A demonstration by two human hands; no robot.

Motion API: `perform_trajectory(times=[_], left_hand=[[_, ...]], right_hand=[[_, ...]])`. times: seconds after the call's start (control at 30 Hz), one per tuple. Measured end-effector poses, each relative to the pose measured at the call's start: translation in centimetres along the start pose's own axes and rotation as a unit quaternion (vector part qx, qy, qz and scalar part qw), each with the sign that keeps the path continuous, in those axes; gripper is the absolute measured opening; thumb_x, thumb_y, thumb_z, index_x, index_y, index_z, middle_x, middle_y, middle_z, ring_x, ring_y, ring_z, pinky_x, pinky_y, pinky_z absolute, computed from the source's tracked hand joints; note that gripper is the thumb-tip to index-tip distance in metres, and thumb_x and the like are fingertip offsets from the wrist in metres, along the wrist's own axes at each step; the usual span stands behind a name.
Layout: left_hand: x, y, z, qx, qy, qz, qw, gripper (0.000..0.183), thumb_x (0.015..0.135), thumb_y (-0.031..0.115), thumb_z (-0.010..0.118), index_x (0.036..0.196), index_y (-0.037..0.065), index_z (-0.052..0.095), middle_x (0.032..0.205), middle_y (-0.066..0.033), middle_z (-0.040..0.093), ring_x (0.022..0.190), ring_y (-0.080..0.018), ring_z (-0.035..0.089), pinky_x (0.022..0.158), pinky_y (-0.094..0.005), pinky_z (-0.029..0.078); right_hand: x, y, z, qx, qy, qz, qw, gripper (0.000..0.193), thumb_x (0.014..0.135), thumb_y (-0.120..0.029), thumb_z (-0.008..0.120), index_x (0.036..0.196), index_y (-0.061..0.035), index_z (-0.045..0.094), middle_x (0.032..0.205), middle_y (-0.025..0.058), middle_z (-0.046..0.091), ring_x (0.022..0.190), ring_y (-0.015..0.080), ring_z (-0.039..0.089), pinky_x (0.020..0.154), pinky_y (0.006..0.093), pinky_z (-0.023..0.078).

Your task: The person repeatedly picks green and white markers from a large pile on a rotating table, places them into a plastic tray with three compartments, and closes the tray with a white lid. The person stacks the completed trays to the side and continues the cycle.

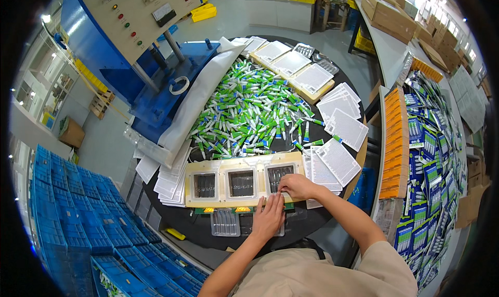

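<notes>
A tan wooden jig (221, 167) with three square pockets lies at the near edge of a round black table (171, 221). My right hand (296, 185) rests on the right pocket, fingers curled at a clear blister tray (275, 173) seated in it. My left hand (269, 218) lies flat, fingers together, just below the jig's front edge under that pocket. Whether either hand pinches anything is hidden. Behind the jig spreads a big heap of small green-and-white tubes (249, 112).
White backing cards (338, 159) lie stacked right of the jig and more (171, 185) to its left. A second jig (293, 68) sits at the table's far side. A blue press machine (130, 42) stands behind left. Blue crates (78, 214) stack at left; packed cards (423, 156) fill shelves at right.
</notes>
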State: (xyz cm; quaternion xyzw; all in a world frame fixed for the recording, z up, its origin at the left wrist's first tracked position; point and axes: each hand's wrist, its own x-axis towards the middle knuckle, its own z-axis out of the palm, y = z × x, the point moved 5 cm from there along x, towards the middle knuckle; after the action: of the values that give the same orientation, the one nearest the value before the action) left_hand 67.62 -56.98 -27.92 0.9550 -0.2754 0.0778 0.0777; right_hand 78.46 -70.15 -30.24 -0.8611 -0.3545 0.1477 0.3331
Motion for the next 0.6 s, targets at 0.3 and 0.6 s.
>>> perform_trajectory(times=[0.3,0.6], left_hand=[[0.6,-0.8,-0.5,-0.038,0.013,0.012,0.999,0.057,0.087,0.03,0.072,0.137,0.009,0.057,0.144,-0.0058,0.057,0.132,-0.0268,0.051,0.119,-0.0578,0.027],[-0.9,-17.3,-6.5,-0.205,0.178,-0.146,0.951,0.024,0.091,0.01,0.066,0.114,0.003,0.067,0.106,-0.0167,0.07,0.1,-0.0364,0.064,0.092,-0.0469,0.046]], right_hand=[[-8.8,-7.4,-12.1,0.061,0.504,0.106,0.855,0.016,0.087,0.01,0.06,0.096,0.0005,0.07,0.09,0.0119,0.068,0.077,0.0248,0.065,0.073,0.0339,0.052],[-9.3,-17.7,7.1,-0.245,0.19,-0.125,0.942,0.018,0.081,-0.011,0.064,0.096,-0.0033,0.07,0.094,0.0063,0.066,0.084,0.0193,0.064,0.07,0.0317,0.052]])
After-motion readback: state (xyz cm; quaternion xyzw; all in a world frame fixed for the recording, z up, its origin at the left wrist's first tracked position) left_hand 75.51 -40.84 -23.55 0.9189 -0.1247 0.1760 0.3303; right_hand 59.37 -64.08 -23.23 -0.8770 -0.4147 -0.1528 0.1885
